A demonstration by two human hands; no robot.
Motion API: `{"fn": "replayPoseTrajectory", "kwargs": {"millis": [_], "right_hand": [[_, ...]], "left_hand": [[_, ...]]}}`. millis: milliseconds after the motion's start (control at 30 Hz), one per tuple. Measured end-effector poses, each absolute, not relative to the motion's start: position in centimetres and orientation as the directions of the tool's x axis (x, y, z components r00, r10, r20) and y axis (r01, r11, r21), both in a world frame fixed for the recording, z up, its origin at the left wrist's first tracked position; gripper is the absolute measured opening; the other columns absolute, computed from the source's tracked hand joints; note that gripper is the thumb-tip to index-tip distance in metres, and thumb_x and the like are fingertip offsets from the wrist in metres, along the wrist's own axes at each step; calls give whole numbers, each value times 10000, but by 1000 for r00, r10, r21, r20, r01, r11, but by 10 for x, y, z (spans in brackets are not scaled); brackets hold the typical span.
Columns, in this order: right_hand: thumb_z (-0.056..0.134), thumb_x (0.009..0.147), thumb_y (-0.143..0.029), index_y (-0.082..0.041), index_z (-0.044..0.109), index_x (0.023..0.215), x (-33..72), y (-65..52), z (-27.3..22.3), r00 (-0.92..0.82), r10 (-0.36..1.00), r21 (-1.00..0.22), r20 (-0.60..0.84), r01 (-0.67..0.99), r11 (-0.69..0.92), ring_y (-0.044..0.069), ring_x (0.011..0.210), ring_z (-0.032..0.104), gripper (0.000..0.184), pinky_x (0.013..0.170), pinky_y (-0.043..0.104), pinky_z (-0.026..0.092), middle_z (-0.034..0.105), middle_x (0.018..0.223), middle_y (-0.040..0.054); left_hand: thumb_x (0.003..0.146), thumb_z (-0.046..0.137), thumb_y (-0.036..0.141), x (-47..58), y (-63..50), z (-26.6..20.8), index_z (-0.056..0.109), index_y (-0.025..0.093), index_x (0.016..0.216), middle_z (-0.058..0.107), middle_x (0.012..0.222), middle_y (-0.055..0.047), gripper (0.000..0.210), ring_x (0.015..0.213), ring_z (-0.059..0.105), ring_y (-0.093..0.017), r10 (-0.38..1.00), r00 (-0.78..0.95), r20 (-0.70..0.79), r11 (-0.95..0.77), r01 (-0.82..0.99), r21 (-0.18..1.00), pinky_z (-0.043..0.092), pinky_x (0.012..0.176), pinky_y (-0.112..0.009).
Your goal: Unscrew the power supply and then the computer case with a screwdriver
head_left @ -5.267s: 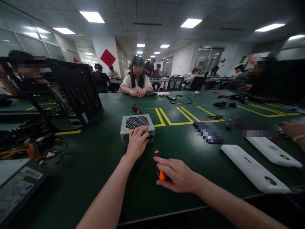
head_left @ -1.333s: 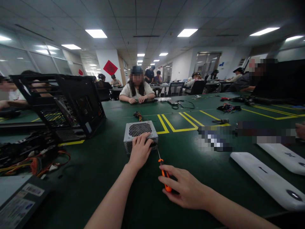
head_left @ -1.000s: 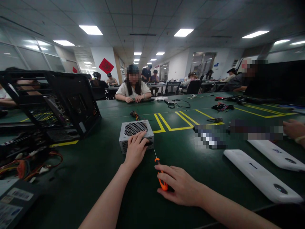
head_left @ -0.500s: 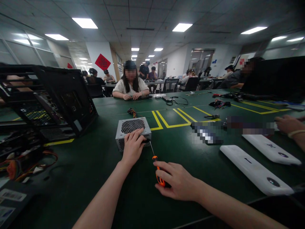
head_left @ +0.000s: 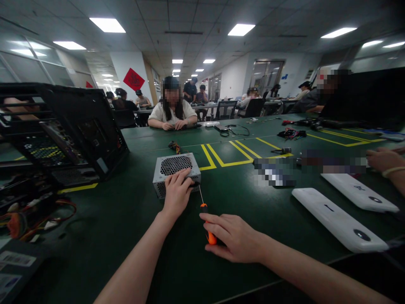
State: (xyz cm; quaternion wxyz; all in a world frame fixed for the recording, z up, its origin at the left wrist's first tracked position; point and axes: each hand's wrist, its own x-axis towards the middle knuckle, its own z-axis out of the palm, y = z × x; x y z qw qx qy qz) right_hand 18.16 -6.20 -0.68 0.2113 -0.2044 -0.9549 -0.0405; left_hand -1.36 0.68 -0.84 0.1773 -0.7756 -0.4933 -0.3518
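Observation:
A grey computer power supply [head_left: 161, 176] with a honeycomb fan grille on top sits on the green table in front of me. My left hand [head_left: 177, 188] is closed over its near right edge, fingers on the top, thumb near the side. The black thing under the thumb is too small to make out. My right hand [head_left: 228, 236] wraps round the orange and black handle of a screwdriver [head_left: 210, 237]. Its thin shaft points up and forward to the power supply's near right corner. Where the tip meets the casing, I cannot see clearly.
A black open computer case [head_left: 91, 135] stands on the left, with cable bundles [head_left: 19, 223] nearer me. Two white oblong devices [head_left: 338, 219] lie on the right, beside another person's hand [head_left: 384, 162]. A person [head_left: 172, 109] sits opposite. Yellow tape [head_left: 236, 164] marks the table [head_left: 126, 253].
My right hand and the screwdriver have shifted slightly left, and the handle has turned a little. My left hand stays on the power supply. The view has tilted slightly.

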Motion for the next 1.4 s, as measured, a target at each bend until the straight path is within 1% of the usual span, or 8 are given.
{"fn": "replayPoseTrajectory", "kwargs": {"millis": [133, 367, 567, 733, 867, 1000, 1167, 1400], "right_hand": [[409, 800, -437, -118, 497, 956, 182, -62, -9, -815, 335, 42, 474, 400, 915, 152, 752, 556, 366, 633, 277, 452, 534, 1085, 139], [395, 800, -465, -183, 497, 1040, 183, -63, -4, -846, 272, 143, 459, 372, 917, 170, 781, 548, 385, 607, 276, 439, 529, 1048, 132], [422, 783, -479, -139, 515, 976, 181, -61, -9, -818, 296, 71, 494, 377, 923, 154, 759, 544, 401, 616, 264, 437, 553, 1006, 111], [437, 775, -436, -140, 495, 994, 183, -63, -4, -828, 370, -40, 421, 390, 920, 158, 810, 534, 373, 657, 275, 432, 506, 1062, 121], [408, 799, -385, -177, 466, 1069, 183, -65, 0, -855, 336, 31, 395, 377, 926, 159, 791, 537, 345, 632, 282, 424, 492, 1071, 123], [427, 785, -450, -151, 481, 986, 183, -61, -7, -817, 302, 61, 491, 378, 924, 149, 738, 552, 364, 609, 278, 427, 541, 1000, 111], [499, 724, -450, -133, 455, 817, 185, -59, -15, -722, 395, -53, 568, 447, 893, 170, 769, 557, 333, 613, 272, 446, 553, 932, 123], [484, 708, -363, -130, 448, 864, 187, -66, -7, -649, 564, -143, 511, 582, 800, 142, 679, 501, 283, 569, 258, 412, 516, 817, 74]], "left_hand": [[683, 571, 154, -11, 4, -7, 562, 219, 729, 505, 1179, -37, 80, 1098, 408, -228, 626, 289, 724, -470, 881, 55, 293, 829, -393], [686, 571, 166, -6, 0, -8, 566, 227, 726, 507, 1178, -28, 74, 1095, 412, -224, 625, 282, 728, -467, 883, 58, 297, 827, -388], [686, 574, 167, -5, 3, -9, 563, 227, 745, 496, 1192, -26, 84, 1106, 398, -223, 632, 287, 719, -475, 878, 67, 289, 837, -390], [694, 562, 158, -5, 3, -7, 565, 229, 757, 497, 1188, -26, 95, 1103, 398, -222, 637, 301, 710, -489, 869, 71, 293, 834, -391], [684, 564, 147, -5, 2, -6, 568, 234, 767, 507, 1173, -31, 120, 1093, 406, -227, 632, 297, 716, -492, 867, 75, 303, 828, -397], [682, 566, 149, -5, 3, -6, 567, 234, 762, 511, 1166, -30, 117, 1096, 406, -223, 634, 286, 719, -487, 869, 83, 306, 832, -393], [689, 567, 166, -6, 3, -6, 553, 230, 762, 497, 1186, -20, 98, 1110, 393, -211, 648, 291, 704, -479, 874, 80, 298, 844, -381], [684, 564, 149, -6, 3, -6, 546, 217, 759, 493, 1190, -35, 103, 1115, 389, -217, 649, 291, 703, -477, 876, 77, 296, 849, -383]]}}
